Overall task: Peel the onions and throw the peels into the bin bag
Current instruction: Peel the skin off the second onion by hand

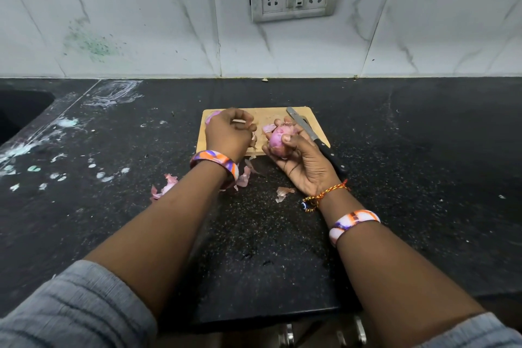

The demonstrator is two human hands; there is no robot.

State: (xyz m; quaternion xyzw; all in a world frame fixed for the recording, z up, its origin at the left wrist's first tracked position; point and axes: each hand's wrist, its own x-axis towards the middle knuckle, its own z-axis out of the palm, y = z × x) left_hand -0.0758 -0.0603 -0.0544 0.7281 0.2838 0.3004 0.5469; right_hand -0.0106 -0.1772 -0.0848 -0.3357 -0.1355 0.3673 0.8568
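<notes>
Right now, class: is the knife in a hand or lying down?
Lying down. The knife rests across the cutting board, untouched; the right hand grips the onion.

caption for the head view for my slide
Right hand holds an onion over the cutting board; peels litter the counter.

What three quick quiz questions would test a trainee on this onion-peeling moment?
1. True or false: the black-handled knife is held in a hand.
2. Which hand holds the purple onion: left or right?
3. Where do the loose pink onion peels lie: A) on the black speckled counter, B) in a bin bag, C) in the sink?

Key: 1 false, it lies across the wooden chopping board; 2 right; 3 A.
</notes>
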